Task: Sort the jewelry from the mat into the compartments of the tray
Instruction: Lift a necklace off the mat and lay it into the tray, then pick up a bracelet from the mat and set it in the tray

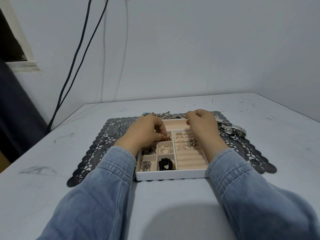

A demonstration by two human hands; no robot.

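Single head view; looks forward and down over table (173, 196); near hands; wall behind.

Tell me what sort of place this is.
Probably a plain indoor room set up as a work corner, not a shop: a scuffed white table against a bare wall, loose black cables hanging down it, and a jewelry tray on a lace mat.

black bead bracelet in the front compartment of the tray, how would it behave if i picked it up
The black round-bead bracelet lies slumped in a loose coil, so it would probably hang floppy, not hold a hoop. Its glossy round beads look smooth, so perhaps slippery in a pinch. It nearly fills its compartment of the white tray, so it may drag on the walls.
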